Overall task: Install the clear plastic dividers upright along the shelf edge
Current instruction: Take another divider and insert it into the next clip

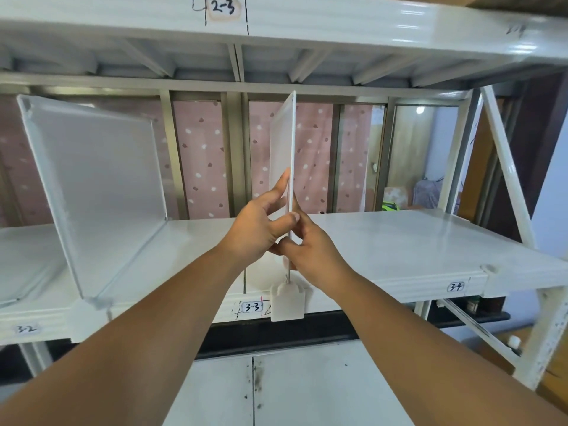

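Centrally, a white shelf (399,241) spans the view, its front edge carrying handwritten labels 3-2 (27,329), 3-3 (252,307) and 3-4 (455,286). At left, one clear plastic divider (98,192) stands upright on the shelf, seated at the front edge between labels 3-2 and 3-3. A second divider (285,142) stands edge-on just right of label 3-3, its lower end at a white clip (287,302) on the shelf edge. The left hand (258,226) and right hand (310,244) both pinch this second divider near its lower part, one hand on each face.
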Action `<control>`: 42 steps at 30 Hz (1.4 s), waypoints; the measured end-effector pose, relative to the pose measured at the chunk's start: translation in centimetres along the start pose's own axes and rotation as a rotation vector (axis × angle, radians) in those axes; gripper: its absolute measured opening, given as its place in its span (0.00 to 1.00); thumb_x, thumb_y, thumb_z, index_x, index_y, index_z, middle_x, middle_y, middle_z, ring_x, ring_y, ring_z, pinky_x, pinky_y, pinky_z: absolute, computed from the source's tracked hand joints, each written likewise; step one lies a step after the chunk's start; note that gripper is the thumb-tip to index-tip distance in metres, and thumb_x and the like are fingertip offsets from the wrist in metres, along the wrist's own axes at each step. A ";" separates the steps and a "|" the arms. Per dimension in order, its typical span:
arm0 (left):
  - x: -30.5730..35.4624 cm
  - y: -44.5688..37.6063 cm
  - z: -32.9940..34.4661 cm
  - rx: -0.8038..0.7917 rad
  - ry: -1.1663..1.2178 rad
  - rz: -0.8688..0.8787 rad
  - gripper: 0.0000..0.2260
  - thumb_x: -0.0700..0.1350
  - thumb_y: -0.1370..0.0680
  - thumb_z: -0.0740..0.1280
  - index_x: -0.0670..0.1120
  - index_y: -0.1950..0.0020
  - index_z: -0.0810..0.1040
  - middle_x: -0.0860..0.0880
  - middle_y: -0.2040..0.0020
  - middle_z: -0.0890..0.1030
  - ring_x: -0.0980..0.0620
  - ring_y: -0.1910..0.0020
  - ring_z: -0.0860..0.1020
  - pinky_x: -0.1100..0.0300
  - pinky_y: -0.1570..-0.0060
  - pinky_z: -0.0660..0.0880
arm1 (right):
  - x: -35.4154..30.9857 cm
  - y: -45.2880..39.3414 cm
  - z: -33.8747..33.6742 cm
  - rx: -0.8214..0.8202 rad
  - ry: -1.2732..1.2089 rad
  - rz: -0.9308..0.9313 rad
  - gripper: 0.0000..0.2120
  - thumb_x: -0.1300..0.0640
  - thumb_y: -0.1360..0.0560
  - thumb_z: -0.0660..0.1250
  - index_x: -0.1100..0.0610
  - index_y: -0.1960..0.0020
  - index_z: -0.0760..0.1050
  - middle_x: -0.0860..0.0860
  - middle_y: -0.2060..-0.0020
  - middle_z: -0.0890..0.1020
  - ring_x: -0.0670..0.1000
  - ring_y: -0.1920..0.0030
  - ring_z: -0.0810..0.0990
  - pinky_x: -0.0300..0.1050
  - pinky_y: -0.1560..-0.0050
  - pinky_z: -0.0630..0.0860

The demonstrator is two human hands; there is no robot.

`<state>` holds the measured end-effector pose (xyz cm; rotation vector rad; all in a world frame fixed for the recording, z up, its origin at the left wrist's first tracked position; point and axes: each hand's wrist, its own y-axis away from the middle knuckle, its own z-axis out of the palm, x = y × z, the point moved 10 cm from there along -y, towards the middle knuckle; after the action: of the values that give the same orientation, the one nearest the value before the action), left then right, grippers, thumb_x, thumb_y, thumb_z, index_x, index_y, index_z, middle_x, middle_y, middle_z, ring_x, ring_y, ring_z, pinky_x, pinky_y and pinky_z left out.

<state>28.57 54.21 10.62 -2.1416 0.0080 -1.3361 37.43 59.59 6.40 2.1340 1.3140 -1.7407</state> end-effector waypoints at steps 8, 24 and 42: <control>-0.6 0.4 -0.4 0.020 -0.031 0.006 0.31 0.43 0.17 0.69 0.61 0.16 0.65 0.41 0.28 0.81 0.41 0.24 0.76 0.50 0.48 0.85 | -0.1 0.2 0.6 0.013 0.042 -0.025 0.34 0.59 0.19 0.67 0.42 0.17 0.61 0.34 0.36 0.75 0.44 0.38 0.76 0.50 0.35 0.80; -2.7 2.0 0.8 0.034 -0.088 0.045 0.28 0.42 0.17 0.68 0.59 0.18 0.70 0.59 0.56 0.88 0.53 0.54 0.86 0.60 0.50 0.86 | 3.3 1.1 1.5 0.036 0.056 -0.011 0.28 0.49 0.19 0.64 0.48 0.20 0.65 0.39 0.50 0.87 0.46 0.51 0.88 0.45 0.52 0.81; -1.6 5.0 0.5 0.070 -0.100 -0.316 0.26 0.44 0.16 0.70 0.56 0.19 0.72 0.43 0.31 0.84 0.37 0.37 0.84 0.44 0.56 0.88 | 2.2 1.9 2.4 -0.072 -0.052 0.066 0.29 0.61 0.14 0.61 0.46 0.16 0.59 0.49 0.32 0.81 0.45 0.39 0.81 0.37 0.44 0.80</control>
<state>29.67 50.85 6.68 -2.2117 -0.4272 -1.3746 36.85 58.29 2.91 2.0551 1.2589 -1.6858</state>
